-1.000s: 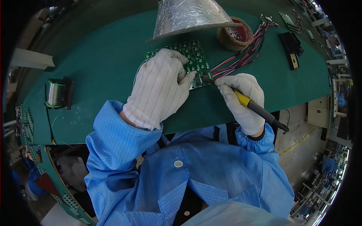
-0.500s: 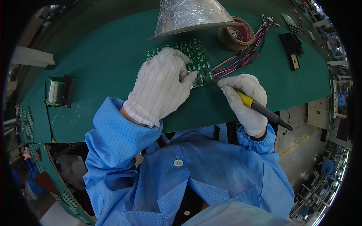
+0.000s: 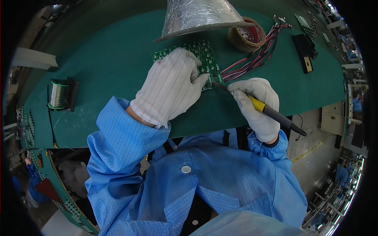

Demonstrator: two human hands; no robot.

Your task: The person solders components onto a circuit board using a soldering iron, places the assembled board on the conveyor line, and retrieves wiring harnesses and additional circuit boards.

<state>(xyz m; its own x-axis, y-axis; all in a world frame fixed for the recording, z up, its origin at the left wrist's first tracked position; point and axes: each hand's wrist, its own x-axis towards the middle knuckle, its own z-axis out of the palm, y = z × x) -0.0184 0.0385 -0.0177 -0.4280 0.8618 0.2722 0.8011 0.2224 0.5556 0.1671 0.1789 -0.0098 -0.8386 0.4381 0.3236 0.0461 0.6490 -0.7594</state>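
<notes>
A green circuit board (image 3: 210, 61) lies on the green mat below the foil-covered cone. My left hand (image 3: 171, 84), in a white striped glove, rests over the board's left part, thumb and fingers drawn together; what they pinch is too small to name. My gloved right hand (image 3: 258, 106) is closed round a soldering iron (image 3: 258, 104) with a yellow band. Its dark tip points at the board's lower right edge, close to my left thumb. Red, white and black wires (image 3: 256, 59) run from the board's right edge.
A foil-covered cone (image 3: 201, 15) hangs behind the board, beside a brown pot (image 3: 238, 39). A solder spool (image 3: 59, 95) stands at the left of the mat (image 3: 106, 70). Toward the right lies a black holder (image 3: 304, 49), with more boards (image 3: 302, 21) behind.
My left hand has shifted slightly right and up over the board. The iron's tip has moved a little left and down from where it was a second ago, with my right hand slightly further right.
</notes>
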